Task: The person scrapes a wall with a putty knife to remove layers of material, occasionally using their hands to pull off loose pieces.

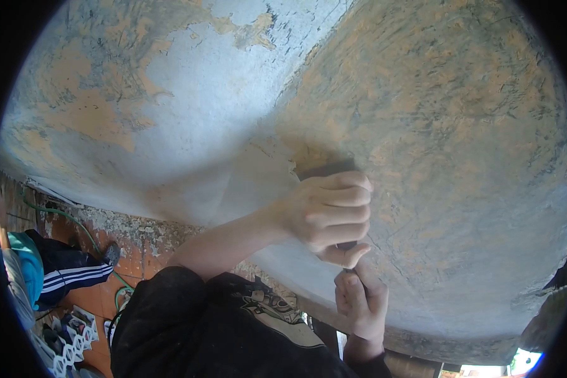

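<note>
My left hand (pixel 331 214) is closed in a fist around a dark, flat-edged scraper-like tool (pixel 327 169). Its straight edge shows above my knuckles, against the patchy plaster surface (pixel 435 157), and a dark bit of it shows below my fingers. The rest is hidden in my palm. Just below my left thumb, my right hand (pixel 362 302) is closed with its fingers curled. It is close to the tool's lower end, but I cannot make out what lies between its fingers.
A pale, smoother coat (pixel 214 82) covers the surface's upper left, with tan bare patches. At lower left are a tiled floor (pixel 129 258), a green hose (pixel 75 217), a person's striped trouser leg (pixel 82 275) and a white lattice-edged crate (pixel 75 353).
</note>
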### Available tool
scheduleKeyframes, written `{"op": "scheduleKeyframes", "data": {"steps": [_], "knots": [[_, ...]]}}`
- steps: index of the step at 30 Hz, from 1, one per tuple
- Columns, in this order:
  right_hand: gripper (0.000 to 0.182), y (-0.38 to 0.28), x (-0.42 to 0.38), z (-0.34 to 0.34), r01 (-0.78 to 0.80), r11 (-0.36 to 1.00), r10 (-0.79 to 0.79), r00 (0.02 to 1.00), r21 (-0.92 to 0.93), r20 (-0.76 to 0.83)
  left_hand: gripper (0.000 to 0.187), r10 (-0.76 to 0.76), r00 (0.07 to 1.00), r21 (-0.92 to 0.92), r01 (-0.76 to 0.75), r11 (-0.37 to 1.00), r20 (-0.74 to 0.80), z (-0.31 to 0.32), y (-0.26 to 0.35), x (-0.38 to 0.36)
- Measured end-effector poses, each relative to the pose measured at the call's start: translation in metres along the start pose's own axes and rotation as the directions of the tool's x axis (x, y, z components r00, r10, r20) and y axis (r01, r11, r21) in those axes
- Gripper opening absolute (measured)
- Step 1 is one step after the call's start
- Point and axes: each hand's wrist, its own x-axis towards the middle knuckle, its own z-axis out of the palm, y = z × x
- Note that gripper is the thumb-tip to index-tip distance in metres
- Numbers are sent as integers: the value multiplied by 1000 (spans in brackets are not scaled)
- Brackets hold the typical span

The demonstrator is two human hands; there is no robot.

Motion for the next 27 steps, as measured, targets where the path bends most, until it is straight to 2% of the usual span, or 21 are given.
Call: {"op": "scheduleKeyframes", "data": {"steps": [1, 2, 4, 8, 10, 11, 14, 15, 16, 19, 20, 22, 23, 26, 27], "knots": [[44, 1, 7, 6, -66, 996, 65, 998, -62, -19, 23, 18, 999, 29, -17, 999, -41, -2, -8, -3], [44, 6, 19, 14, 37, 992, -39, 999, -121, -10, 23, 10, 999, 23, -9, 1000, -40, -5, -10, -7], [44, 8, 17, 17, 60, 995, -58, 998, -79, 22, 23, -19, 1000, 73, 20, 997, -5, -17, -7, 0], [44, -14, 5, 9, 45, 993, -44, 999, -107, 15, 25, -26, 999, 8, 26, 1000, -31, -7, -4, 4], [44, -20, 10, 13, -129, 991, 127, 990, -39, -56, 27, -14, 1000, 26, 15, 1000, -16, -12, -10, 5], [43, 3, 25, 16, 93, 976, -99, 995, -196, -20, 26, 4, 1000, 83, -2, 997, -27, -19, -17, 3], [43, -7, 29, 24, 32, 987, -29, 999, -159, 23, 26, 1, 1000, 139, 3, 990, -28, -26, -17, 1], [43, 2, 30, 20, 165, 952, -163, 986, -257, 26, 27, -5, 999, 103, 9, 995, -44, -23, -17, 0], [43, -5, 21, 15, 166, 952, -161, 986, -258, 42, 27, -9, 998, 67, 13, 998, -58, -21, -16, 0], [45, -28, 13, 4, 39, 989, -44, 998, -142, -33, 27, -12, 998, 62, 16, 998, -68, -10, -10, 8], [45, -24, 21, 7, 37, 989, -42, 999, -146, -27, 27, -15, 997, 68, 19, 998, -72, -13, -16, 5], [46, -13, 35, 20, -22, 982, 14, 999, -190, -44, 26, 26, 997, 193, -12, 981, -69, -21, -25, -2], [45, -15, 34, 29, -2, 991, -7, 998, -133, -69, 26, 9, 997, 178, 5, 984, -76, -25, -23, -3], [41, -39, 25, 24, -109, 977, 100, 993, -184, -58, 25, -32, 997, 143, 40, 989, -63, -26, -18, 1], [40, -46, 15, 20, -109, 966, 84, 990, -236, -113, 25, -33, 997, 139, 42, 989, -64, -22, -15, 3]]}}
